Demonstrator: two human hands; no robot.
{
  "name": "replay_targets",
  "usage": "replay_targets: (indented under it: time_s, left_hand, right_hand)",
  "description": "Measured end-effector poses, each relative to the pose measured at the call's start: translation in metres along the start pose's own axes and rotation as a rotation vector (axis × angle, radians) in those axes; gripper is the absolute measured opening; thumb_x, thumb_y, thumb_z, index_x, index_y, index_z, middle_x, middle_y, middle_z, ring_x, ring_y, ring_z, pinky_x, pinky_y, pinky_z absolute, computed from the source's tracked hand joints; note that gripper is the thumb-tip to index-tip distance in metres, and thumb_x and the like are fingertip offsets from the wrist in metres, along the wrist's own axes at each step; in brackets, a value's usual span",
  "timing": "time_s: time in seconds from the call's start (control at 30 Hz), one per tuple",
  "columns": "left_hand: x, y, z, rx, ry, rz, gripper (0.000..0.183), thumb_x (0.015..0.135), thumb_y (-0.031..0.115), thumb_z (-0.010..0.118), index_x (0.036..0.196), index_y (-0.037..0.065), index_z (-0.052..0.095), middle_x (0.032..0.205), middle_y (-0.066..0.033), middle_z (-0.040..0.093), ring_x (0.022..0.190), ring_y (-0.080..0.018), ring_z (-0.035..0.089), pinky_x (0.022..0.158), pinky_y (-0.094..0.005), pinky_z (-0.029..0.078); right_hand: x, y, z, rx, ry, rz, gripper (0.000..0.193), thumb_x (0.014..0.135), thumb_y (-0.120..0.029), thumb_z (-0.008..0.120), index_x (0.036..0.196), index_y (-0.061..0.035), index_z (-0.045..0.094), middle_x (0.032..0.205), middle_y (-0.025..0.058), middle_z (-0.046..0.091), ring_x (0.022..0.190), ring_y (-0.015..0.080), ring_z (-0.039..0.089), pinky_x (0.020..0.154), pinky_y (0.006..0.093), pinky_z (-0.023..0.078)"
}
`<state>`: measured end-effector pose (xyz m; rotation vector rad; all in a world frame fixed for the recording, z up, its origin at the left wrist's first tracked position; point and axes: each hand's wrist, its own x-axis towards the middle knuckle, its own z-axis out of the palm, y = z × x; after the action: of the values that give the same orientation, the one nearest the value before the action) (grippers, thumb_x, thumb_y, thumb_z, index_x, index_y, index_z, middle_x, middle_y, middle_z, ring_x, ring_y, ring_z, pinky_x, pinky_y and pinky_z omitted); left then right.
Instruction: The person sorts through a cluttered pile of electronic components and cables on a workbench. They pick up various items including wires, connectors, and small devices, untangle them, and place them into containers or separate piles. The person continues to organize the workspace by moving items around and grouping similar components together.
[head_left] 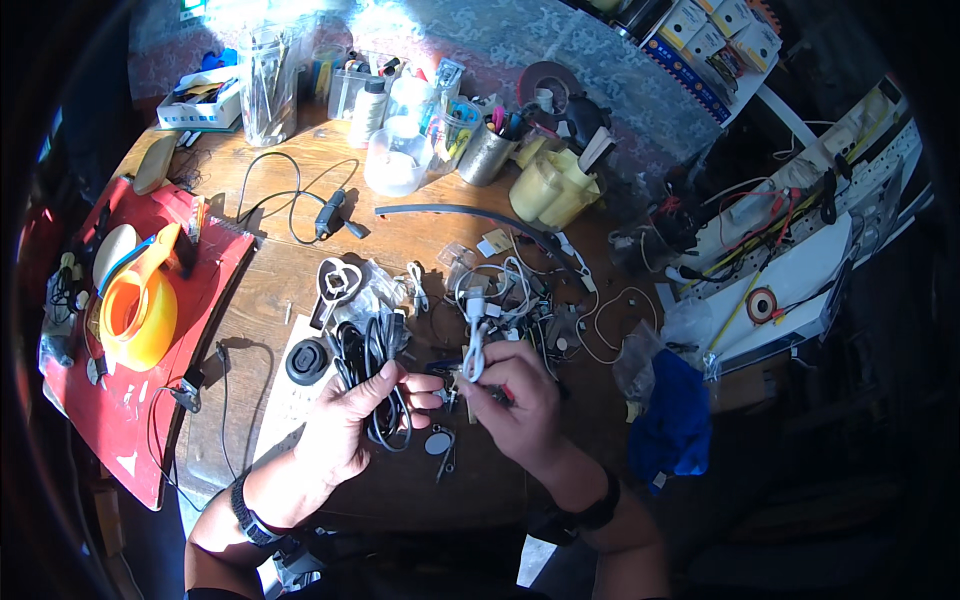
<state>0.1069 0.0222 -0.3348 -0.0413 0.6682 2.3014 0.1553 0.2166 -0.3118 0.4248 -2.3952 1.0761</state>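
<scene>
My left hand grips a bundle of coiled black cable over the near edge of the wooden table. My right hand pinches a small part with a red tip, right beside a white cable with a plug that rises between the two hands. Whether the white cable is in the fingers I cannot tell. A small round silver piece lies just below the hands. Both wrists wear dark bands.
A tangle of white and black cables and small parts lies beyond the hands. Left: a red board, an orange tape roll, a black round puck. Back: jars, cups, a yellow container. Right: a blue cloth.
</scene>
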Motion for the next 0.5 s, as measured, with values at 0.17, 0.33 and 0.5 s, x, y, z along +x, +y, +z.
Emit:
replay_targets:
  time_s: [0.17,0.33,0.5]
  left_hand:
    - [0.002,-0.001,-0.002,0.071,0.154,0.037,0.020,0.084,0.013,0.066,0.099,0.003,0.058,0.089,-0.0069,0.064,0.076,-0.0163,0.062,0.065,-0.0283,0.052]
    - [0.005,0.002,-0.014,0.073,0.164,0.109,0.018,0.077,-0.002,0.062,0.095,-0.003,0.059,0.080,-0.0089,0.064,0.064,-0.0149,0.060,0.061,-0.0280,0.052]
    - [0.008,0.005,-0.016,0.082,0.167,0.201,0.020,0.077,-0.002,0.051,0.095,-0.008,0.056,0.092,-0.0174,0.062,0.067,-0.0171,0.059,0.061,-0.0277,0.051]
  right_hand:
    - [0.003,-0.024,0.041,-0.256,-0.181,-0.338,0.017,0.072,-0.001,0.066,0.087,-0.0001,0.057,0.097,0.0101,0.056,0.089,0.0254,0.058,0.080,0.0354,0.048]
    - [0.019,0.007,0.012,-0.250,-0.125,-0.268,0.017,0.074,-0.001,0.063,0.091,0.0004,0.063,0.095,0.0104,0.059,0.092,0.0267,0.058,0.082,0.0375,0.046]
    - [0.046,0.072,-0.033,-1.009,-0.304,-0.053,0.018,0.074,-0.002,0.056,0.092,-0.0029,0.061,0.114,0.0139,0.054,0.117,0.0322,0.043,0.099,0.0462,0.033]
